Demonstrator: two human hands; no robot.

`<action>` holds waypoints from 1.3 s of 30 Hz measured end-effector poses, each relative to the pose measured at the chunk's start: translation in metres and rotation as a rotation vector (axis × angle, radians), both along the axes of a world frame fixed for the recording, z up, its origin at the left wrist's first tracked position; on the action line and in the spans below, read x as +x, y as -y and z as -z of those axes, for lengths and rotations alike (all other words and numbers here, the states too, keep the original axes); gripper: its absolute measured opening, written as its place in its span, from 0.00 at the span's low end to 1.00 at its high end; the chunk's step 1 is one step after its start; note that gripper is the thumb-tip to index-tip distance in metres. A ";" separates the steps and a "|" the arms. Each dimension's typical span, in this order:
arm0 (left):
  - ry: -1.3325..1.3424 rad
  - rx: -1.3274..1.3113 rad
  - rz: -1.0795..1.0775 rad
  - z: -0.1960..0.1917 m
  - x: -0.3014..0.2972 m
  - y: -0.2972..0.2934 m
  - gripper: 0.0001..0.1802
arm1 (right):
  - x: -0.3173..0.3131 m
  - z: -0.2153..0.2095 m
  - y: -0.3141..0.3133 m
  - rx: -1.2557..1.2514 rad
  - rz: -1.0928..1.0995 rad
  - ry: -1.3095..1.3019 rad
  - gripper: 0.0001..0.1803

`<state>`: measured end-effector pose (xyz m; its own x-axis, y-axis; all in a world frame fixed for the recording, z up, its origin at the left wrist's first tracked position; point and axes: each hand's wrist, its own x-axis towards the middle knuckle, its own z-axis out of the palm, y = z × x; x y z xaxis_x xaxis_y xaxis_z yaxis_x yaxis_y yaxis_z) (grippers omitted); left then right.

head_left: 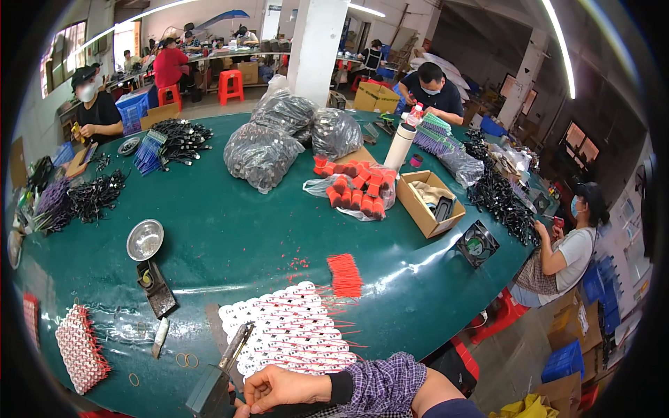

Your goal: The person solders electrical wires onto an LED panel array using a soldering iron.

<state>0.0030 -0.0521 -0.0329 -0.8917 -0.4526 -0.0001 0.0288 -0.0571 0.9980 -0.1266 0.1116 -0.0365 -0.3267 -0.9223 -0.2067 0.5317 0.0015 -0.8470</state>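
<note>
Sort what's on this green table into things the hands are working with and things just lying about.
In hand:
right hand
grey metal tool
rows of small white parts with red wires
bundle of red wires

Lying about:
metal bowl
rubber bands
cardboard box
small black fan
grey plastic bags

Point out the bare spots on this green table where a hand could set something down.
The widest bare stretch of the green table lies between the steel bowl, the grey plastic bags and the bundle of red ties. A smaller patch sits between the cardboard box and the small fan. It is crowded near the right hand, around the white-and-red parts.
</note>
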 end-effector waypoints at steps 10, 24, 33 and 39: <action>0.113 0.075 -0.068 -0.021 -0.002 -0.003 0.11 | -0.005 -0.036 -0.004 0.108 -0.049 -0.056 0.07; 0.029 0.659 0.072 -0.013 -0.014 -0.009 0.22 | 0.011 -0.034 -0.013 0.061 0.144 -0.418 0.05; -0.047 0.712 -0.065 -0.018 -0.010 0.002 0.26 | -0.021 -0.065 -0.016 0.330 0.405 -1.489 0.09; 0.051 0.617 -0.083 -0.029 -0.001 0.014 0.28 | -0.043 -0.045 -0.018 0.472 0.559 -1.620 0.08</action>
<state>0.0016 -0.0659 -0.0037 -0.8457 -0.4230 -0.3254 0.0104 -0.6228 0.7823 -0.1696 0.1295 0.0086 -0.6770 -0.6034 0.4214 -0.7334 0.5053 -0.4547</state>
